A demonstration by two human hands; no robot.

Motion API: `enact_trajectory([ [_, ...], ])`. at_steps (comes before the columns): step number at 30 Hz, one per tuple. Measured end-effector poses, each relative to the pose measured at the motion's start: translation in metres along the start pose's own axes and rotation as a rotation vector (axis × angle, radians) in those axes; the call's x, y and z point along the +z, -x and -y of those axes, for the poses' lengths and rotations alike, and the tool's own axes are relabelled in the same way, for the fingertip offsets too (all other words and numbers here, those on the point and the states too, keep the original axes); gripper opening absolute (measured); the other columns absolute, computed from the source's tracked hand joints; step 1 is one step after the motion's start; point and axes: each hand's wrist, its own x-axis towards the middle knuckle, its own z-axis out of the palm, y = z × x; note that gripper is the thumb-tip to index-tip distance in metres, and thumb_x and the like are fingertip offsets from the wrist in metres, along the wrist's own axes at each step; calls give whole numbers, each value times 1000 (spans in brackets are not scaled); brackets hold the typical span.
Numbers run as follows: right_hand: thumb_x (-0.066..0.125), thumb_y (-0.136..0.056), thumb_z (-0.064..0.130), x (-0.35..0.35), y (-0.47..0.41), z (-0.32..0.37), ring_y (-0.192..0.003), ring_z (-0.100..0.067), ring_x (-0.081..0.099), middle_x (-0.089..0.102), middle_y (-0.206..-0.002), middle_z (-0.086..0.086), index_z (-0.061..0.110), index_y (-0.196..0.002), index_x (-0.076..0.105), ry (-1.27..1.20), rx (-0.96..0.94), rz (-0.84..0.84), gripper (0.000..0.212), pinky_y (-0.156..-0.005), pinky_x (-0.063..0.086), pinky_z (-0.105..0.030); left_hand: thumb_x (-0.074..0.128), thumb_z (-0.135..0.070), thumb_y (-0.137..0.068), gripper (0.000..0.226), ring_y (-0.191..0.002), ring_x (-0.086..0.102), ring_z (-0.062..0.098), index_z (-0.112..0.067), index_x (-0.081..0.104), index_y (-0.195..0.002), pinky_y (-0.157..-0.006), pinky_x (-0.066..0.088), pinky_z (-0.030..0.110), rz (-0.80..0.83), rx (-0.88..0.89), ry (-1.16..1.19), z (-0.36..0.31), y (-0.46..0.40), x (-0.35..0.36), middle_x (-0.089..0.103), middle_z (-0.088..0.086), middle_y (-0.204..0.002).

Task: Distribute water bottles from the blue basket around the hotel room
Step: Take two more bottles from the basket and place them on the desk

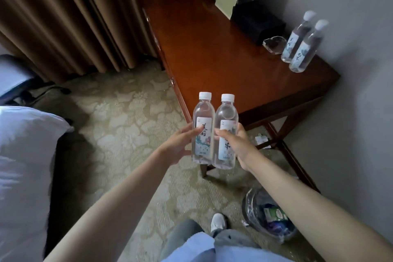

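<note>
I hold two clear water bottles upright and side by side in front of me, above the carpet near the desk's front corner. My left hand (178, 144) grips the left bottle (203, 119), which has a white cap and a painted label. My right hand (238, 144) grips the right bottle (226, 112). Two more bottles stand on the wooden desk (212, 59) by the wall: one behind (296, 38), one in front (306, 49). The blue basket is not in view.
A black box (257, 21), a glass ashtray (274, 44), a card and cables sit on the desk. A waste bin (270, 217) with a plastic liner stands right of my foot. The bed (21, 166) lies left, brown curtains (74, 17) behind.
</note>
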Motion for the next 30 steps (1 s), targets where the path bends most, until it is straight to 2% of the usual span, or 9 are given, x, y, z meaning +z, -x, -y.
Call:
enact_trajectory([
  [3,67,-84,25,-4,-25,20,-102,-21,64,62,-112,-5,23,-118,44,-18,-13,-20,42,-74,52,-34,53,-32,-94,36,-106,64,22,-21,55,-128,-94,49,50,23,7,-24,-22,-29,-5,67,4,-111],
  [6,67,-83,26,-7,-53,35,-103,-21,63,63,-113,-4,25,-117,44,-37,-1,-62,41,-80,52,-38,52,-33,-94,37,-104,65,23,-19,55,-128,-86,53,44,52,-14,-57,-45,-62,-13,68,4,-110],
  [10,67,-84,27,-10,-92,48,-100,-18,62,63,-111,-4,23,-119,45,-85,18,-167,42,-77,52,-35,56,-34,-92,34,-110,63,28,-21,59,-123,-97,47,54,117,-68,-98,-71,-118,-24,66,9,-118],
  [15,63,-87,23,-10,-137,67,-96,-11,61,64,-107,1,26,-117,48,-131,6,-316,34,-70,48,-29,59,-39,-88,33,-112,62,26,-25,61,-118,-101,44,56,266,-100,-198,-106,-187,-36,67,6,-118],
  [17,63,-86,23,-8,-150,76,-97,-13,62,64,-108,1,26,-120,48,-158,13,-373,37,-73,49,-30,59,-41,-89,37,-113,61,27,-25,59,-121,-101,43,57,325,-105,-223,-119,-210,-41,66,5,-118],
  [20,67,-83,26,-12,-165,84,-103,-17,62,64,-113,0,26,-123,47,-197,40,-467,45,-86,51,-38,59,-43,-88,39,-114,61,26,-26,59,-124,-100,43,58,412,-116,-277,-135,-239,-38,66,4,-119],
  [25,65,-84,18,-29,-172,97,-92,-14,66,69,-101,1,31,-105,55,-289,11,-631,27,-81,54,-35,59,-39,-89,35,-111,62,24,-27,60,-122,-98,44,56,537,-155,-338,-158,-278,-6,68,4,-118],
  [28,72,-76,31,-45,-173,99,-100,-19,65,68,-108,1,31,-113,52,-331,38,-713,42,-91,52,-45,59,-41,-87,37,-110,62,24,-29,60,-122,-97,45,53,605,-182,-367,-161,-295,17,68,2,-116],
  [30,73,-72,35,-58,-175,100,-102,-21,66,68,-110,1,32,-113,54,-345,54,-751,45,-93,51,-49,59,-41,-86,34,-108,62,22,-30,60,-119,-90,49,47,635,-183,-381,-164,-303,32,69,0,-113],
])
